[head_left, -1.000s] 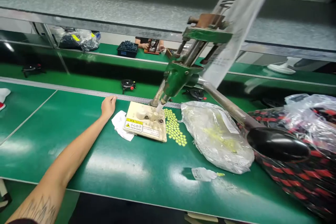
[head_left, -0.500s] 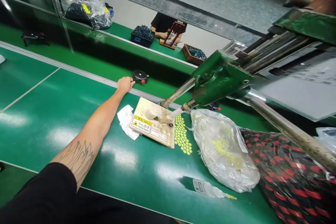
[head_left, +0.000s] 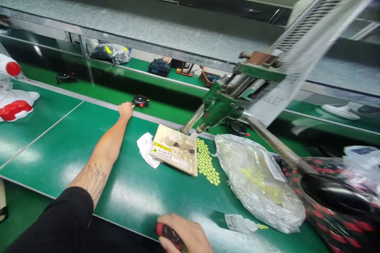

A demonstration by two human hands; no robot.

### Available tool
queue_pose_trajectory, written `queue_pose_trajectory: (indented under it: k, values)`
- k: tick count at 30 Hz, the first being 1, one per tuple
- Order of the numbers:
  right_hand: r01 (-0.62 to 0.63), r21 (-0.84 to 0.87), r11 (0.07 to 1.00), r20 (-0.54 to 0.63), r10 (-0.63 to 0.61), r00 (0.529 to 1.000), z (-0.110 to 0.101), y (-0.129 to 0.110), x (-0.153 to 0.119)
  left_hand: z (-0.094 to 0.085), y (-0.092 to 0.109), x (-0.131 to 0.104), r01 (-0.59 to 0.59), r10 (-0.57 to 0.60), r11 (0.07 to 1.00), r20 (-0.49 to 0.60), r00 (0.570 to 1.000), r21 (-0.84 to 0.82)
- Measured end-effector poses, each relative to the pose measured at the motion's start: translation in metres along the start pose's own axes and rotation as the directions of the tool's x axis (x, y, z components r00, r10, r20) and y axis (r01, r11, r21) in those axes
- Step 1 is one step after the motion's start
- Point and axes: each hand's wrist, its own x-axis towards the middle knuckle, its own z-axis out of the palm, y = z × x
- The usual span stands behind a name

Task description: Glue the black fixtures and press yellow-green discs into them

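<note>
My left hand reaches out to the rail of the green conveyor. Its fingers are closed on the near-left edge of a black round part with a red knob; the fingertips are partly hidden. Low in the view, my right hand is wrapped round a red-and-black object. It is blurred and partly covered, so its kind is unclear. Between the hands lies a beige press base with a warning label, under a green hand press. White tissue sits at its left edge.
Yellow-green discs lie beside the press base. Further right are a clear plastic bag, a small squeeze bottle and a red-and-black patterned bag. A white-and-red object stands far left. Other people's hands show behind the conveyor.
My view has turned, showing more of the shelf above. My left hand has moved left with the black round part. My right hand has come into view holding the red-and-black object.
</note>
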Motion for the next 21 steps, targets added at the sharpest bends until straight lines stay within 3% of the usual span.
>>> queue_pose_trajectory:
  k: [5,12,17,21]
  values:
    - [-0.092,0.092,0.992,-0.055,0.097,0.994,0.003,-0.013,0.045,-0.015,-0.014,-0.004,0.061,-0.069,0.992,-0.074,0.995,-0.106]
    - [-0.14,0.159,0.977,-0.208,0.172,0.963,0.045,0.041,0.13,-0.027,-0.035,-0.051,0.022,-0.08,0.963,-0.208,0.975,-0.269]
    - [-0.082,0.027,0.996,-0.127,0.084,0.988,0.065,0.063,0.132,-0.033,-0.055,-0.101,-0.103,0.059,0.93,-0.132,0.989,-0.354]
    - [-0.111,0.127,0.986,-0.198,0.135,0.971,0.061,0.064,0.122,-0.023,-0.044,-0.158,-0.2,0.251,0.843,0.037,0.967,-0.499]
